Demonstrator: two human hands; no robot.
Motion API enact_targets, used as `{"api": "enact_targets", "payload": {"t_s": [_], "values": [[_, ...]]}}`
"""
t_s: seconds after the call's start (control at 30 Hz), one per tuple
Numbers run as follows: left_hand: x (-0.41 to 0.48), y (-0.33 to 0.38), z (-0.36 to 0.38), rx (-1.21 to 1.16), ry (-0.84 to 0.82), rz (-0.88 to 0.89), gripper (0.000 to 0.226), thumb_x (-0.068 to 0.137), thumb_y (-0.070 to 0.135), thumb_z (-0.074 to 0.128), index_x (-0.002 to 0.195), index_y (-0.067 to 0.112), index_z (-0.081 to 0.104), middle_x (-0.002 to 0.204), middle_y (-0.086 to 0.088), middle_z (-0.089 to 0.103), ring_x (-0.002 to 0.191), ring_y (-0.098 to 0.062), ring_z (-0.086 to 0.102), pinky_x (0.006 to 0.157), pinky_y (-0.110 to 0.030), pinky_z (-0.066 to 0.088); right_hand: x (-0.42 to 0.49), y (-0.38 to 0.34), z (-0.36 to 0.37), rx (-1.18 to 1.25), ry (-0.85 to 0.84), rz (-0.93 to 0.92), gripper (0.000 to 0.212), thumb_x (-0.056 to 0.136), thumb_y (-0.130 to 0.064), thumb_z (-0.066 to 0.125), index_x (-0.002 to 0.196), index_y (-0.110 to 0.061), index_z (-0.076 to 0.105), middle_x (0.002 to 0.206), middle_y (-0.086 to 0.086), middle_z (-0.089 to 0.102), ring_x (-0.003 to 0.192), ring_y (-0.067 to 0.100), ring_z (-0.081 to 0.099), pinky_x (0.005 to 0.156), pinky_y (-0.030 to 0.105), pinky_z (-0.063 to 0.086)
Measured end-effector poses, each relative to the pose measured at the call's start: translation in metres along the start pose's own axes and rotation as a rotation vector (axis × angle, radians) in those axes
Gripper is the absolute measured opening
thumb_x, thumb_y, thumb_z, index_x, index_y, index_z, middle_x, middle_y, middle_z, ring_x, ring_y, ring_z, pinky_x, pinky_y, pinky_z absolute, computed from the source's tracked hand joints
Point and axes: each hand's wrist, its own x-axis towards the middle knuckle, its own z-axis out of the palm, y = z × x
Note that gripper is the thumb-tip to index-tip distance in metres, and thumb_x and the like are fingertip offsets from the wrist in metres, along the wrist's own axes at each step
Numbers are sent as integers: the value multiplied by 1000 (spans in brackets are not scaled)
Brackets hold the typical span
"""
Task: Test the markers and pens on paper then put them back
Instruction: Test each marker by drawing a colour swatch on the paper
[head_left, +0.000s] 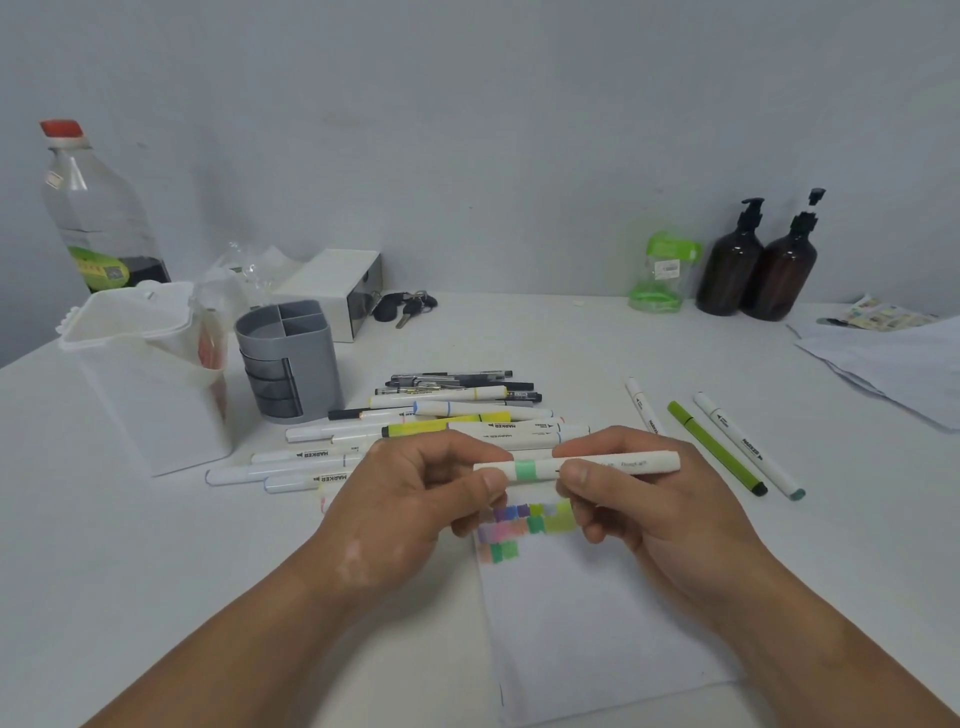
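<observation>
Closest in, a sheet of paper (597, 623) lies flat on the white table (571, 338). Near its top are little colour patches (524, 525) in purple, pink and green.

Just above the patches, two hands hold one white marker (618, 462) sideways in the air. It has a light green band in the middle. The left hand (415, 493) pinches the left end with thumb and curled fingers. The right hand (649, 499) pinches the longer right part the same way. Both hands grip it.

Behind the hands is a pile of markers and pens (441, 426), lying on the table and touching each other. Most are white, one is yellow and some at the back are black. To the right, apart from the pile, lie three more: a white one (644, 408), a green pen (717, 447) and a white marker with a teal tip (748, 447).

Further back on the left stand a grey pen holder (288, 358) and a white tub (150, 374), side by side. Loose papers (893, 358) lie far right.

By the wall are a clear bottle with a red cap (98, 218), a white box (337, 291), some keys (405, 306) and two brown pump bottles (732, 265).
</observation>
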Motion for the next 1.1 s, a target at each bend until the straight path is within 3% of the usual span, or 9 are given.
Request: {"api": "enact_targets", "payload": {"t_s": [0.07,0.17,0.33,0.43,0.53,0.6,0.67,0.87,1.1], "values": [[3,-1,-3,-49,38,-16,20,76,26,73,93,19,79,70,-5,69,60,-18,53,63,-25,47,1,-4,-8,-88,31,-16,30,66,-36,80,88,-17,83,64,10,65,59,19,59,56,27,50],[5,-5,-6,-35,90,-1,27,70,35,76,95,22,78,69,-5,66,63,-19,53,69,-35,45,-1,-8,-12,-283,26,-27,5,74,-20,82,79,-22,81,63,3,68,57,11,59,58,22,49],[7,-10,-3,-58,85,18,39,66,41,76,104,31,75,74,-4,67,66,-18,59,73,-34,48,-3,-1,-2,-674,-1,-47,10,81,-18,80,79,-28,81,70,-11,74,59,-3,60,58,10,45],[7,-11,-4,-120,96,11,46,62,43,78,106,34,74,71,-5,66,67,-22,59,69,-32,49,5,-2,-22,-749,231,-37,15,81,-20,78,69,-30,77,64,-14,72,55,-3,58,54,9,41],[6,-11,-5,-76,82,15,43,63,45,75,102,28,76,66,-2,63,62,-22,54,66,-33,47,10,-5,-56,-863,499,54,17,82,-25,74,65,-30,75,62,-23,69,66,-6,62,52,9,39],[6,-12,-4,-42,61,18,41,63,47,74,99,27,77,64,-2,64,58,-22,52,65,-36,45,11,-7,-74,-910,623,122,20,82,-23,70,63,-27,74,58,-22,68,66,0,64,50,11,35],[6,-12,-3,-21,50,24,40,64,47,74,98,26,77,63,-1,64,56,-22,51,64,-37,44,13,-5,-85,-956,683,172,21,82,-22,69,61,-24,73,58,-16,68,68,8,65,54,22,42],[4,-10,-4,32,62,24,40,64,51,72,96,28,77,64,-3,67,57,-21,51,65,-37,44,17,2,-81,-1031,705,272,18,78,-22,68,61,-20,74,63,0,70,68,20,64,62,34,57],[4,-4,-5,36,89,5,20,74,36,69,91,30,78,64,-3,68,55,-17,53,60,-28,45,17,1,-72,-1133,692,252,5,80,-26,70,78,-25,75,81,-4,73,81,25,65,71,34,56]]}}
